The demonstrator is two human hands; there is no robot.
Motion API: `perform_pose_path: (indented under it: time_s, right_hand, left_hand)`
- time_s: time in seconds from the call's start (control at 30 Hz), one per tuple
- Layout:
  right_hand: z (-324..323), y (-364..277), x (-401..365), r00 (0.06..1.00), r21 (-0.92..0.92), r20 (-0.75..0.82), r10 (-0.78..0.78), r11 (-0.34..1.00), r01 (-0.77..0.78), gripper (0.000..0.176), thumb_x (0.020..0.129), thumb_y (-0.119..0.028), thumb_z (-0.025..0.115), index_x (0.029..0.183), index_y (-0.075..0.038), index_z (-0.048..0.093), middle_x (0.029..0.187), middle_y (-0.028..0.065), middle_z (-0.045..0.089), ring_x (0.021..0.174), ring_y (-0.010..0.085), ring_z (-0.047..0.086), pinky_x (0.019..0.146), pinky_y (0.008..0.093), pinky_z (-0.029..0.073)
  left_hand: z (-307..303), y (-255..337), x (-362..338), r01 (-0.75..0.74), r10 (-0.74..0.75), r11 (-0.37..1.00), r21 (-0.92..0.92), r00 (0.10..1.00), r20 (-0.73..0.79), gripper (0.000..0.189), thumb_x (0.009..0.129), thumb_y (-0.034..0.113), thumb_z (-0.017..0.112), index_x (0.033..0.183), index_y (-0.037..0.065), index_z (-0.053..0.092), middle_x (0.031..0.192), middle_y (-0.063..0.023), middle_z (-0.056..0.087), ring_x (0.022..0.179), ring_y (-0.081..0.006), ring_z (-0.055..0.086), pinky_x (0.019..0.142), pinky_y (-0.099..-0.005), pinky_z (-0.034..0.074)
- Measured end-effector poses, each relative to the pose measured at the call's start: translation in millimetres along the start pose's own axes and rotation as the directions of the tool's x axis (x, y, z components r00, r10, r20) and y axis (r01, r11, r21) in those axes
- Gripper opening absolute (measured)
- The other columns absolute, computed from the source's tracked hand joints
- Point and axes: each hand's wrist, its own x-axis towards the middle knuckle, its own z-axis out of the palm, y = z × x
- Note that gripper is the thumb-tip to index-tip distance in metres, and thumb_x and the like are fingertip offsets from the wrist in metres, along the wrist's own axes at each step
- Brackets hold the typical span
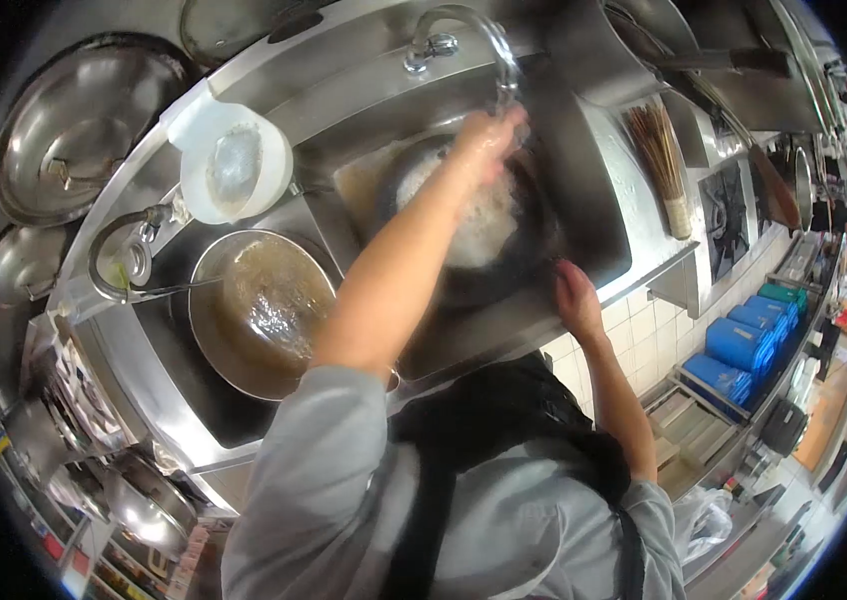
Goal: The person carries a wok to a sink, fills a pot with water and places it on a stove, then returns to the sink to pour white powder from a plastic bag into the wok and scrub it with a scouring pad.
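Note:
Under the running tap [464,15], my left hand [492,142] is in the falling water, above a dark wok [534,235] that holds whitish, foamy water. Blur hides whether its fingers hold anything. My right hand [576,292] is at the wok's near right edge, by the sink's front rim [489,345]. Its fingers are bent towards the edge, and their grip is hard to make out. Left of the sink, a large steel pot [206,350] holds murky brownish water under a second tap [104,245].
A white plastic container [271,165] stands behind the pot. Steel lids [94,110] hang at the upper left. A bamboo brush [659,160] lies on the right ledge, near pans with long handles. Blue bins [741,343] stand farther right.

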Motion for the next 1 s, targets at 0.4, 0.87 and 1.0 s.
perform_pose_path:
  time_s: [0.4, 0.87, 1.0]
  right_hand:
    - [8.1, -21.9, -16.8, 0.981, -0.218, -0.126, -0.15, 0.969, 0.12, 0.015, 0.088, -0.012, 0.064, 0.102, -0.008, 0.068, 0.097, 0.0074, 0.072, 0.09, 0.0272, 0.068, 0.087, 0.0408, 0.05]
    - [5.5, -14.2, -15.3, 0.991, -0.229, -0.107, -0.083, 0.972, 0.057, 0.012, 0.089, -0.016, 0.063, 0.096, -0.009, 0.069, 0.093, 0.0081, 0.073, 0.089, 0.0262, 0.069, 0.088, 0.0405, 0.05]
    - [-0.9, -17.4, -13.4, 0.994, -0.237, -0.087, -0.059, 0.971, 0.037, 0.012, 0.089, -0.015, 0.063, 0.097, -0.009, 0.07, 0.094, 0.0082, 0.073, 0.089, 0.0264, 0.069, 0.089, 0.0399, 0.05]
  left_hand:
    - [-1.6, -4.4, 7.5, -0.229, 0.237, 0.971, -0.067, 0.959, 0.156, 0.052, 0.083, 0.0, 0.075, 0.127, 0.003, 0.048, 0.106, -0.0098, 0.064, 0.087, -0.0212, 0.064, 0.078, -0.0361, 0.055]
    - [13.9, 4.9, -18.3, -0.175, 0.183, 0.976, -0.13, 0.982, 0.055, 0.053, 0.088, -0.005, 0.064, 0.135, 0.004, 0.04, 0.114, -0.0138, 0.06, 0.088, -0.0266, 0.067, 0.074, -0.0389, 0.061]
    - [13.6, 8.0, -23.5, -0.259, 0.261, 0.965, -0.032, 0.96, 0.103, 0.041, 0.088, 0.005, 0.07, 0.125, 0.007, 0.055, 0.1, -0.007, 0.063, 0.084, -0.0179, 0.064, 0.061, -0.0307, 0.055]
